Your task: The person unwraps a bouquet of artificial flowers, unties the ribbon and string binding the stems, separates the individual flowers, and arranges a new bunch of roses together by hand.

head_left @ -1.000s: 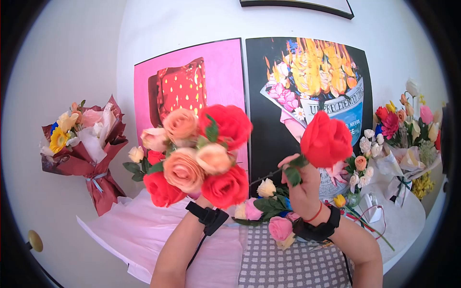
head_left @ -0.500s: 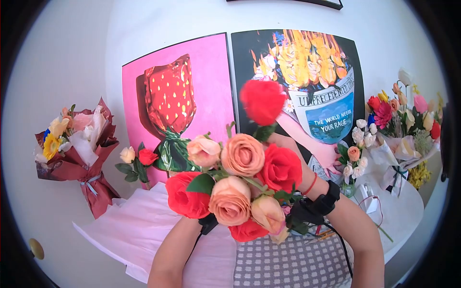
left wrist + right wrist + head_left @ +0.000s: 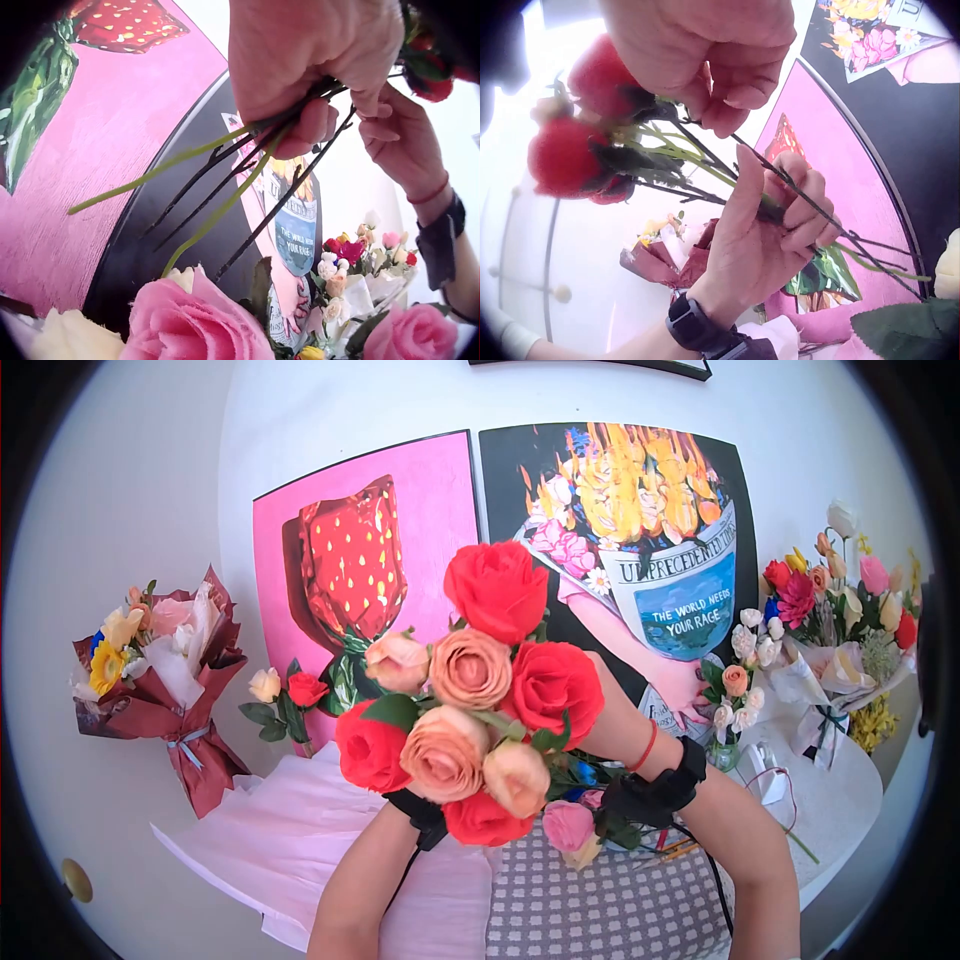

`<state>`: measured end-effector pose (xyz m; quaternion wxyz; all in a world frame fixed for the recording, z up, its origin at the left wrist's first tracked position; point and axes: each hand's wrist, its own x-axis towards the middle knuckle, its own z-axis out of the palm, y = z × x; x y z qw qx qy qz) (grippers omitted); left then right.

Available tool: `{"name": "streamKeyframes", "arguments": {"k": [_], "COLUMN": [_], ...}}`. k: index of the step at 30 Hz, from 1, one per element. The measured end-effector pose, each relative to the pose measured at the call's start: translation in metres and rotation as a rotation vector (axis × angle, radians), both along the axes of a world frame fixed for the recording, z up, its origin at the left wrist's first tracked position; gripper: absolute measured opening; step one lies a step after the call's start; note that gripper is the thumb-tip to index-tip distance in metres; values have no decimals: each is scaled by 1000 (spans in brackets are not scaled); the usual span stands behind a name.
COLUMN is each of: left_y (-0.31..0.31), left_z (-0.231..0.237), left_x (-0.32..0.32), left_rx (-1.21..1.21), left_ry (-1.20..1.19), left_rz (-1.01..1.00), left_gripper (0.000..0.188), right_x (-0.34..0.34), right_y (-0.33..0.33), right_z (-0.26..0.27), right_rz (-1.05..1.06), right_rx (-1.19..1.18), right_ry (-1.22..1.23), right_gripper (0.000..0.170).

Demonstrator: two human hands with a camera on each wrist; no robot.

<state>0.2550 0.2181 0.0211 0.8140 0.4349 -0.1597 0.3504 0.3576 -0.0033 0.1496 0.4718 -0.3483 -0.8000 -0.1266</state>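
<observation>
A bunch of artificial red and peach roses [image 3: 470, 667] faces the head camera, hiding most of both hands there. My left hand [image 3: 315, 60] grips the bunch by its dark and green stems [image 3: 225, 180], which splay out below the fist. Another red rose [image 3: 496, 590] sits at the top of the bunch, its head close against the other blooms. Just under the flower heads, my right hand [image 3: 712, 60] pinches this rose's dark stem [image 3: 795, 187], which crosses the fingers of the left hand. Both wrists wear black camera straps.
Pink wrapping paper [image 3: 320, 850] covers the table's left side, beside a checked cloth [image 3: 600, 900]. Pink roses [image 3: 568, 826] lie behind the cloth. Wrapped bouquets stand at left [image 3: 190, 690] and right [image 3: 830, 700], near a small glass vase [image 3: 724, 756]. Two paintings lean on the wall.
My right hand has brought the red rose from the right, apart from the bunch, leftward to its top edge. The bunch has swung down, then slightly back left, still in my left hand.
</observation>
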Motion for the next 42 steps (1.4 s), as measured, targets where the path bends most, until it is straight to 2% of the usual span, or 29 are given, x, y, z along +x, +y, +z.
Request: {"name": "streamKeyframes", "arguments": {"k": [1,4,8,10,11,14,16,20,22,25,26,27,29,31,33,35,37,38,42], "left_y": [-1,-3,-2,-6,1,4,2,6,6,-2,7,9,10,10,3,12,11,15,17], "left_z": [12,-1,-4,-26,-16,-18,1,9,-18,-24,0,11,8,3,-32,-7,-13,-10,-12], "left_x": [12,10,9,-26,-2,-6,13,16,-11,-20,12,16,16,14,-16,8,4,2,0], "left_rx": [5,21,40,47,49,56,63,81,89,100,104,109,119,127,136,145,156,161,177], "left_ry": [2,6,13,18,20,30,35,43,46,52,54,56,58,61,65,71,75,76,83], "left_rz": [0,2,4,4,4,7,8,7,7,8,8,8,9,10,10,9,8,9,10], "left_gripper": [34,34,34,34,34,34,34,34,34,34,34,34,34,34,34,34,34,34,34], "right_x": [-1,-1,2,3,4,5,2,-2,-3,-2,-2,-3,-4,-5,-8,-9,-9,-10,-10], "right_y": [1,8,8,6,6,6,5,5,-3,-3,-2,1,2,1,-2,-1,4,4,9], "right_z": [-2,-11,-9,-9,-9,-10,-10,-13,-14,-13,-14,-17,-22,-27,-31,-34,-35,-36,-42], "right_rz": [0,-95,-91,-31,-30,-22,61,16,-73,-87,-87,-75,-62,-131,-124,-119,-161,-169,-103], "right_rx": [0,123,21,85,83,-21,-173,-198,-177,-139,-139,-136,-132,-22,-40,-58,221,276,220], "right_ry": [0,-6,24,-50,-50,-70,79,89,44,-33,-33,20,71,-38,21,82,-6,-41,7], "right_gripper": [35,35,37,36,36,37,37,37,34,35,35,36,37,42,44,46,39,42,43]}}
